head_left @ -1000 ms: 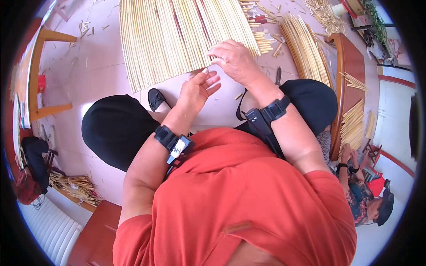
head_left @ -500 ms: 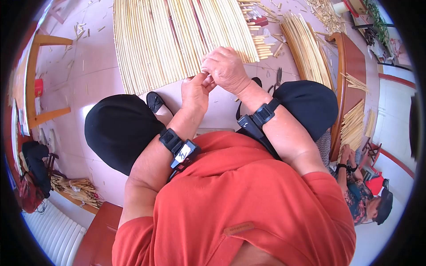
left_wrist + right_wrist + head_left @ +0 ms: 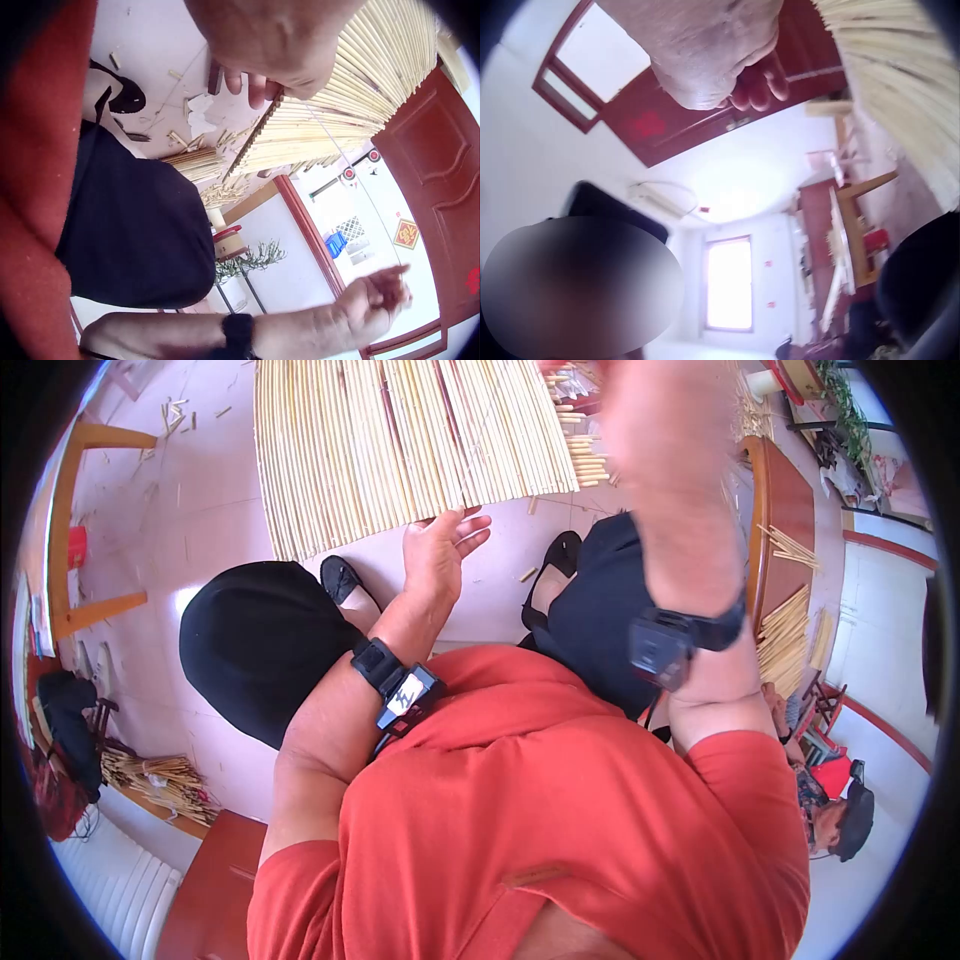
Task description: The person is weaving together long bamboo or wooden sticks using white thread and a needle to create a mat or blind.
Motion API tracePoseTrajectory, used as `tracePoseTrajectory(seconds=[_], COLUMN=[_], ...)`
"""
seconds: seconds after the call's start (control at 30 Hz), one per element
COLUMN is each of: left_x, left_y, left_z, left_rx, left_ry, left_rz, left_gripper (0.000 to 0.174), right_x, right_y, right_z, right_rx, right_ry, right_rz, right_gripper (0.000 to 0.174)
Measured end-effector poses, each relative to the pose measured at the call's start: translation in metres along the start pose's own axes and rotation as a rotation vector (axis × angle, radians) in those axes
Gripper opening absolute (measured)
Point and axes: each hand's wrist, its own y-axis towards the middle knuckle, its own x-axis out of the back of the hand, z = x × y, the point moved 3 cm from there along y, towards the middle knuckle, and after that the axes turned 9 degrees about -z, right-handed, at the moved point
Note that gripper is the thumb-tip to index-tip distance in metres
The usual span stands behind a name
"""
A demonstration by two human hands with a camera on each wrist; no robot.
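A mat of thin pale stalks [image 3: 340,455], with two darker strips, spreads out beyond my knees. My left hand [image 3: 437,555] holds its near edge, thumb against the stalks and the other fingers loosely bent. In the left wrist view a thin pale thread [image 3: 349,159] runs straight from that edge, beside the left hand [image 3: 274,45], to my raised right hand [image 3: 375,306]. There the right fingers are curled around the thread's far end. In the head view the right hand [image 3: 672,440] is large and blurred, lifted high to the right of the mat.
More stalk ends [image 3: 590,465] stick out past the mat's right side. A reddish wooden bench [image 3: 785,495] at the right has stalks [image 3: 785,635] beside it, and another person [image 3: 830,825] sits behind. Left stands a wooden-legged table [image 3: 95,615]. Cut scraps [image 3: 175,415] litter the floor.
Both hands were together at the mat's near edge half a second ago. Since then the right hand has swung up and to the right, while the left stays at the edge.
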Motion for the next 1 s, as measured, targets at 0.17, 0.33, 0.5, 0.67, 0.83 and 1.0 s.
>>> tracePoseTrajectory(seconds=[0.17,0.33,0.5,0.67,0.83,1.0], left_x=[0.005,0.033,0.016,-0.018,-0.037,-0.041], left_y=[0.001,-0.005,-0.036,-0.022,-0.010,0.011], left_z=[0.002,0.006,-0.026,-0.060,-0.052,-0.068], left_rx=[-0.002,0.114,0.071,-1.259,-1.354,-0.734], left_ry=[0.010,0.301,1.034,1.406,1.574,1.285], left_rz=[0.007,-0.077,0.192,0.073,0.136,0.082], left_gripper=[0.029,0.016,0.011,0.019,0.013,0.009], right_x=[0.029,-0.064,-0.062,-0.054,-0.056,-0.053], right_y=[0.027,-0.034,-0.054,-0.080,-0.114,-0.120], right_z=[-0.017,-0.098,-0.085,-0.081,-0.073,-0.075], right_rx=[0.257,0.177,-0.212,-0.099,-0.062,-0.042], right_ry=[0.554,-0.410,-0.526,-0.588,-0.583,-0.605], right_rz=[-0.434,0.057,0.630,0.677,0.643,0.658], right_gripper=[0.015,0.032,0.028,0.029,0.059,0.065])
